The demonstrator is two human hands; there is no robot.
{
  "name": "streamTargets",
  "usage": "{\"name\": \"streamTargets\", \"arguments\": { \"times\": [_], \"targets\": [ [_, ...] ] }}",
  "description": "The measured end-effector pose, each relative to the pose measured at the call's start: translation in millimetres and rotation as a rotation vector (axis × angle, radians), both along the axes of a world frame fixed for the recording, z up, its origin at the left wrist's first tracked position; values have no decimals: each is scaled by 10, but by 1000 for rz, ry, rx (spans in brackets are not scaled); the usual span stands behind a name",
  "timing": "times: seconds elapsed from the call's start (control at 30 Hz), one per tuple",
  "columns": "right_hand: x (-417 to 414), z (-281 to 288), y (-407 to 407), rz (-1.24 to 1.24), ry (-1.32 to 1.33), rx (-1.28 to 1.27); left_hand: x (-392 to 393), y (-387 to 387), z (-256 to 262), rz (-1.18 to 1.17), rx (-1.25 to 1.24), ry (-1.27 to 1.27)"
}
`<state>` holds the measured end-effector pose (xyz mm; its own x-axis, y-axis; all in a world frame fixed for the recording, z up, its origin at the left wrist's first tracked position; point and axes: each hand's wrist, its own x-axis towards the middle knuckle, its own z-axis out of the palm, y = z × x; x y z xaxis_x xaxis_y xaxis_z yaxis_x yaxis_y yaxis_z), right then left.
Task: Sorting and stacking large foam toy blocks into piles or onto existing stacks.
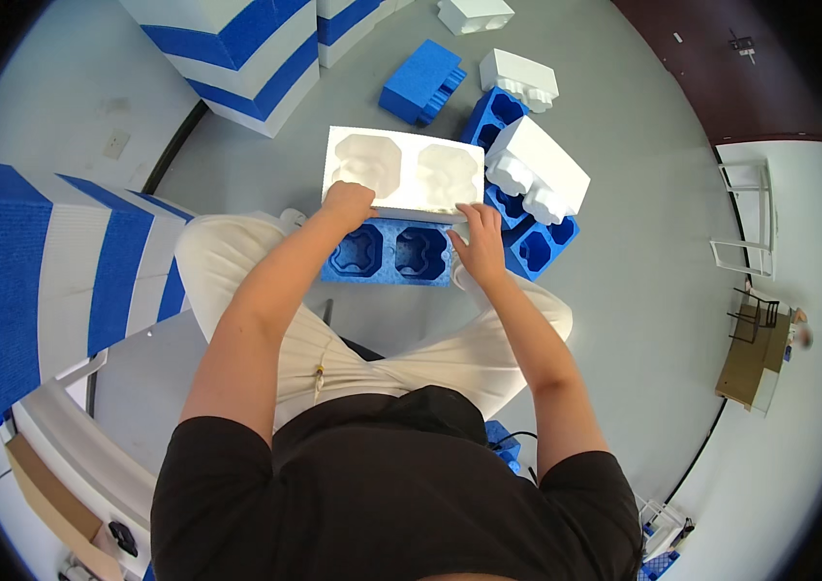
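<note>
A white foam block (408, 174) with two wide octagonal recesses lies before me, above and beyond a blue foam block (387, 254) with two deep lobed cavities. My left hand (347, 205) grips the white block's near edge towards its left end, thumb along the front. At the near right corner, my right hand (482, 243) has its fingertips on the white block, while its thumb reaches beside the blue block's right end. Whether the two blocks touch is hidden under the white one.
More white blocks (541, 163) and blue blocks (533, 247) lie in a heap at the right. A separate blue block (422, 81) rests on the grey floor farther off. Striped blue-and-white stacks (236, 62) stand along the left wall. A person (802, 334) sits at a far desk (752, 356).
</note>
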<state>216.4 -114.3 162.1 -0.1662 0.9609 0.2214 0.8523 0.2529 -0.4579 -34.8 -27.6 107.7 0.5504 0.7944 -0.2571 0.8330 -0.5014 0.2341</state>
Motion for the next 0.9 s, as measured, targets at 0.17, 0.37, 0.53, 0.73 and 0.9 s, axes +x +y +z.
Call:
{"name": "streamTargets", "arguments": {
  "times": [0.17, 0.37, 0.53, 0.73, 0.9],
  "targets": [
    [144, -313, 381, 182, -366, -62, 68, 0, 28, 11, 15, -24],
    [29, -377, 543, 147, -614, -376, 81, 36, 71, 49, -53, 13],
    [115, -396, 465, 224, -575, -433, 77, 38, 104, 1, -90, 4],
    [120, -370, 162, 302, -527, -471, 9, -349, -7, -141, -83, -63],
    [-28, -289, -264, 311, -518, -454, -93, -712, -4, -150, -121, -65]
  ]
}}
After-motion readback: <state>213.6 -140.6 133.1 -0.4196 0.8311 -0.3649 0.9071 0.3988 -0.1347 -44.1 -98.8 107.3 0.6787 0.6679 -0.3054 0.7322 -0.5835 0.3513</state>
